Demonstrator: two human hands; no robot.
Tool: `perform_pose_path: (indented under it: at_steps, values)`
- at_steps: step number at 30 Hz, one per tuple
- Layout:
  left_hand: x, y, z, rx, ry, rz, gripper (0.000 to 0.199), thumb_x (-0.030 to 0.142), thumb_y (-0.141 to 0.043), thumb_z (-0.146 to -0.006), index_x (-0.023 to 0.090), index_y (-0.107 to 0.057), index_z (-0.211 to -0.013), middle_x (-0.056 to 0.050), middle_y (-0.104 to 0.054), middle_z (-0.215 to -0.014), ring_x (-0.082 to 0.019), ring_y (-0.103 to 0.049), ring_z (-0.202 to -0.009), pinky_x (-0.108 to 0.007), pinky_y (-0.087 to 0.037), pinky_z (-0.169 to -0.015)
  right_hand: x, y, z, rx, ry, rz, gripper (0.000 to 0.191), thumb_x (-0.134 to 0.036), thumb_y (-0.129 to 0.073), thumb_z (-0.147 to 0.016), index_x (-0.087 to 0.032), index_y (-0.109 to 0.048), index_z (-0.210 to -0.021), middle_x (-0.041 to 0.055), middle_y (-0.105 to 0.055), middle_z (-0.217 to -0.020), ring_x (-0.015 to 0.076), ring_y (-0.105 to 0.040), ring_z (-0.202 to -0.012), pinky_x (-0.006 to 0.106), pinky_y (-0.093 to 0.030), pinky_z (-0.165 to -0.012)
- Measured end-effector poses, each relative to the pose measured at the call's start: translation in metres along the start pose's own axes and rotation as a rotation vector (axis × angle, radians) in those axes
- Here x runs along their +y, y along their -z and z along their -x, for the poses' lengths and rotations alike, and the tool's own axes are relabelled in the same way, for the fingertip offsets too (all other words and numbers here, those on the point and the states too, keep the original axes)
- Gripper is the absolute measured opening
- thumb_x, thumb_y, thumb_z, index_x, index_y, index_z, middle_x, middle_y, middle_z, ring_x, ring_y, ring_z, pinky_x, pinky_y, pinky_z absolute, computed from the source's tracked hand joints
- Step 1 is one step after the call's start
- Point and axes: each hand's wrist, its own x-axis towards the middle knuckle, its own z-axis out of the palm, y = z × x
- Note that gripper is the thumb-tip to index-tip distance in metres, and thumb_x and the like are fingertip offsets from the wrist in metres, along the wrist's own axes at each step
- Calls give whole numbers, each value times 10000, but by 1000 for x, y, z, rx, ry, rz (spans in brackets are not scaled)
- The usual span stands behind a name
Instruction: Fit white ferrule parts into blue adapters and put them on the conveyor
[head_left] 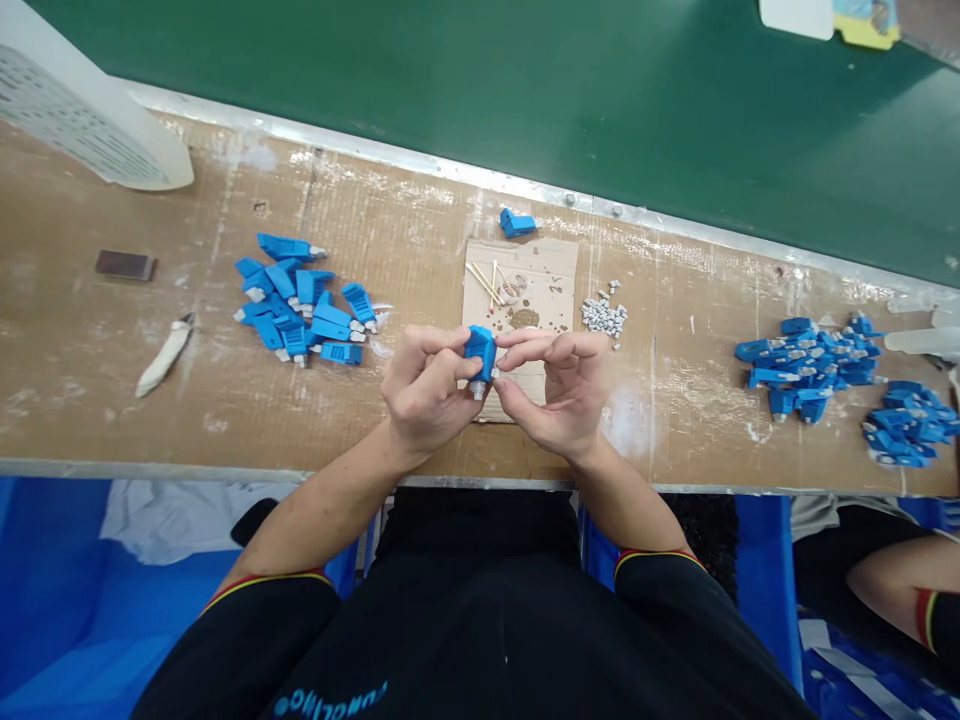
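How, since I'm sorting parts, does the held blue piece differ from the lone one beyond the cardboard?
The held blue piece is in the left hand, right hand at its side; the lone blue piece lies on the bench. The held blue piece shows a pale tip; none is visible on the lone blue piece. The held blue piece is over the cardboard; the lone blue piece lies by its far edge. Both are blue.

"What's on the left of the desk [405, 230]?"
"A heap of parts [289, 300]; farther left, a handled tool [161, 362], with a small block [124, 265] behind it."
"And the middle?"
"A cardboard sheet [559, 265] with thin sticks [484, 283] on it. A single part [517, 223] lies just behind, a pile of bits [604, 317] just right."
"Far right?"
"Two more heaps [811, 358], the rightmost nearer the front edge."
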Motion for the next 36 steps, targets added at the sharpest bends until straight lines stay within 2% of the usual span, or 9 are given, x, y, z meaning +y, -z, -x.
perform_pose_path:
  at_steps: [5,10,15,19,26,31,36]
  values:
    - [1,1,1,-6,16,48,190,112,-811,-822,201,-648,-786,-1,-681,-926,-108,-700,-741,-220,-583,-593,1,0,0,-11,-5,10,430,-85,-746,-909,-304,-452,-1135,-48,-732,-913,190,-790,-1032,396,-658,-918]
    - [-1,1,2,-22,-43,-100,195,182,-731,-892,204,-620,-734,-26,-701,-876,-127,-692,-693,-256,-602,-569,-1,1,-1,-7,-4,36,418,-74,-759,-888,-296,-481,-1108,-48,-748,-893,191,-798,-1031,389,-668,-921]
    - [-3,0,-4,-10,-143,-86,221,98,-703,-850,207,-563,-718,-2,-713,-864,-107,-682,-655,-217,-544,-517,-6,7,-4,-43,-56,85,296,-80,-785,-875,-271,-573,-955,-21,-774,-871,221,-822,-1046,387,-695,-881]
    - [-3,1,-8,-13,-176,-66,237,56,-712,-828,201,-561,-717,6,-733,-873,-93,-672,-622,-206,-518,-500,-10,11,-7,-59,-97,90,243,-118,-804,-889,-252,-605,-848,-5,-785,-846,221,-837,-1027,341,-722,-789]
    - [0,3,-6,-21,-172,-34,218,14,-702,-810,205,-607,-763,-27,-747,-916,-119,-679,-651,-243,-527,-534,-15,13,-9,-83,-121,80,238,-134,-815,-896,-243,-627,-799,2,-803,-839,222,-846,-1031,314,-743,-764]
    - [2,5,-5,-45,-189,-65,266,4,-718,-789,205,-550,-741,12,-656,-760,-98,-599,-580,-237,-495,-505,-18,12,-9,-95,-101,120,243,-118,-779,-919,-242,-621,-783,-7,-795,-793,234,-852,-1036,323,-744,-780]
    - [2,4,-3,-46,-157,-41,284,-7,-714,-789,205,-537,-724,16,-632,-735,-96,-597,-571,-235,-486,-507,-18,12,-9,-121,-92,194,238,-151,-750,-949,-246,-616,-777,-7,-809,-800,234,-856,-1015,335,-746,-780]
